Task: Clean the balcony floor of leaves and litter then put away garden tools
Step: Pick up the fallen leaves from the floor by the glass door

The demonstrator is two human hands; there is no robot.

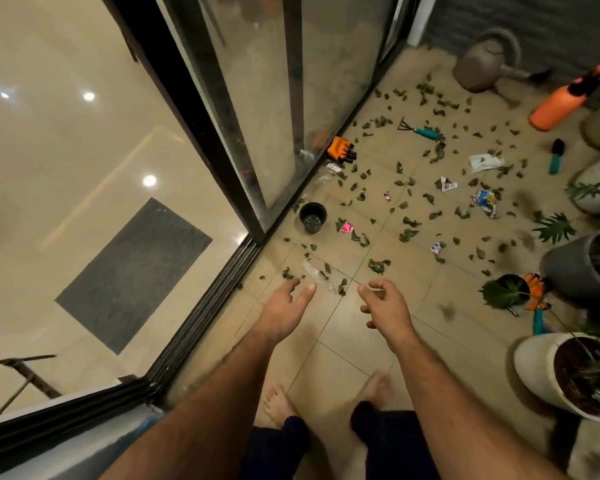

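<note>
Black pot — nothing visible inside; grey planter — soil and stems.

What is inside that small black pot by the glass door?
The small black pot looks empty: only its dark bottom shows, no soil or plant. Its near inner wall is hidden by the rim.

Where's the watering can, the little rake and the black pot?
Watering can [478,65]: head view, on its round body.
Rake [426,132]: head view, on its teal handle.
Black pot [313,217]: head view, on its rim.
</note>
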